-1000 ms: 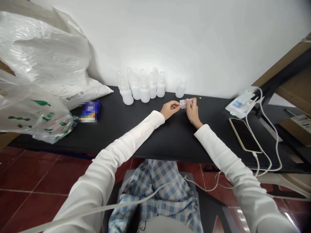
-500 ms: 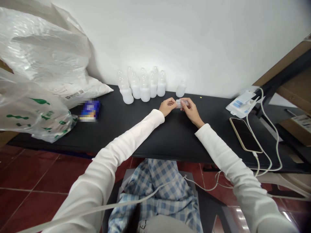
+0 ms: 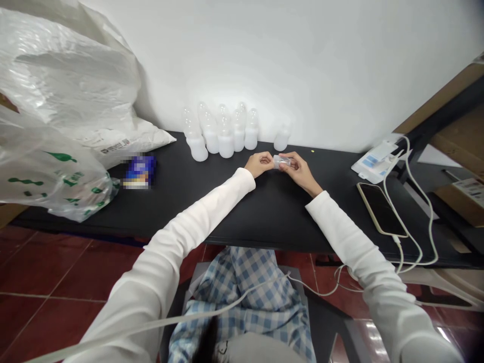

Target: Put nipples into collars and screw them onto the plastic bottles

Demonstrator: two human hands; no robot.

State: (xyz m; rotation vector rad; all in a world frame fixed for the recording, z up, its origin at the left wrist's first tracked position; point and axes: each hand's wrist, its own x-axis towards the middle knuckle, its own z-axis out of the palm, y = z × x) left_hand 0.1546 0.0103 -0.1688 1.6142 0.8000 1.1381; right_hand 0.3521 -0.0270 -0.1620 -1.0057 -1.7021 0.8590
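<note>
My right hand [image 3: 298, 172] pinches a small clear plastic piece [image 3: 279, 161], rounded like a cap, just above the black table. The thumb and fingers of my left hand [image 3: 259, 164] are closed at its left end; whether they grip it or something tiny there is hard to see. Behind my hands, by the wall, stands a single white bottle [image 3: 281, 141] with a clear top. To its left is a group of several white bottles [image 3: 226, 146] with tall clear domed tops.
A large white plastic bag [image 3: 75, 80] and a clear bag with green print [image 3: 56, 176] fill the left side. A blurred blue packet [image 3: 140, 170] lies beside them. On the right are a phone [image 3: 381, 209] with a white cable and a white-blue package [image 3: 372, 161].
My right hand has shifted slightly on the clear plastic piece, its fingers now nearer the right end. My left hand has moved a little left. The bottles stay where they were.
</note>
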